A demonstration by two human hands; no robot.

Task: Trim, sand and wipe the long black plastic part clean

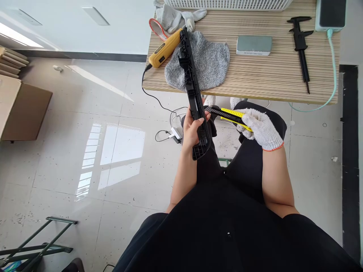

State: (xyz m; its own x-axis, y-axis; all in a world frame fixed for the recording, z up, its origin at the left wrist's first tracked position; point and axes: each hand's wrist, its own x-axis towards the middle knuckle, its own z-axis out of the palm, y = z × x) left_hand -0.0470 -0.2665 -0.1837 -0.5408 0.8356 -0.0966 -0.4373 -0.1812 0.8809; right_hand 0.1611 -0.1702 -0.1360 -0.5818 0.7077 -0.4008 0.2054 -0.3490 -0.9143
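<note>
Faintly lettered block (254, 44) beyond yellow cutter (232, 116)

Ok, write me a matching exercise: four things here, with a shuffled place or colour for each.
1. Utility knife
2. Vernier caliper
3. Long black plastic part
4. Whetstone

A. Black, lying on the table
B. In the bare left hand
C. Grey-green above white
D. In the gloved right hand

Pairs: 1-D, 2-A, 3-B, 4-C

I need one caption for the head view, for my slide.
A bare left hand holds a black part while the gloved right hand points a yellow knife toward it.
</note>
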